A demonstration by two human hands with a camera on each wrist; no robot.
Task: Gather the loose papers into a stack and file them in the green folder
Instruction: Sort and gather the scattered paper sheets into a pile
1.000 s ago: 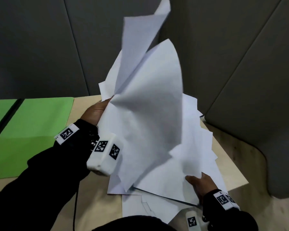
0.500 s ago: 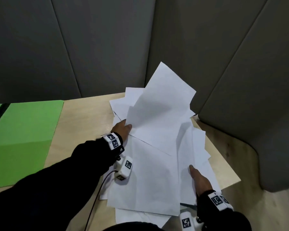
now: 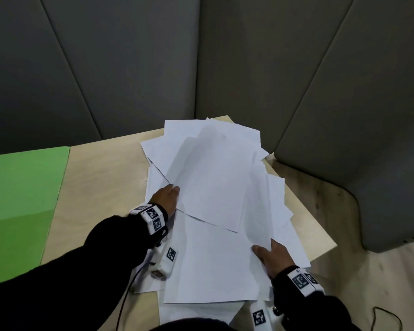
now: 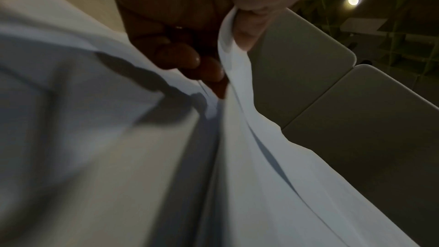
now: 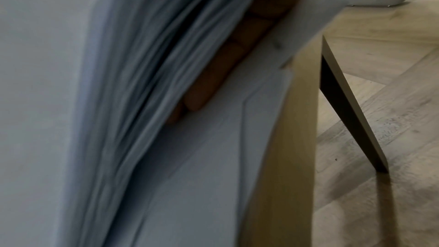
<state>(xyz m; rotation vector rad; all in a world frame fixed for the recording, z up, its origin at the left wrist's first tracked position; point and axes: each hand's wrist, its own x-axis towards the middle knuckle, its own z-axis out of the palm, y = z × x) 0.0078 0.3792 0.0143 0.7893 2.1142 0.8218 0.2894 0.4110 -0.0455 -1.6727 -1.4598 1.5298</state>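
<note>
Several loose white papers [image 3: 215, 187] lie in a ragged overlapping pile on the right half of the wooden table [image 3: 105, 177]. My left hand [image 3: 170, 194] is at the pile's left edge. In the left wrist view, that left hand [image 4: 225, 57] pinches a sheet's edge, thumb on top and curled fingers [image 4: 190, 57] below. My right hand [image 3: 270, 253] is at the pile's near right, thumb on top. Its straight fingers [image 5: 213, 82] are slid between the sheets [image 5: 142, 63]. The green folder [image 3: 22, 199] lies open and flat at the far left, apart from both hands.
Grey padded panels [image 3: 129, 68] wall in the table at the back and right. The table's right edge [image 3: 325, 237] is close to the pile, with some sheets overhanging the front. Bare wood separates the folder from the papers. A thin cable [image 3: 387, 318] lies on the floor.
The papers, held up high a second ago, have come down flat onto the table. My left hand dropped with them to the pile's left edge; the right hand stayed at the near right.
</note>
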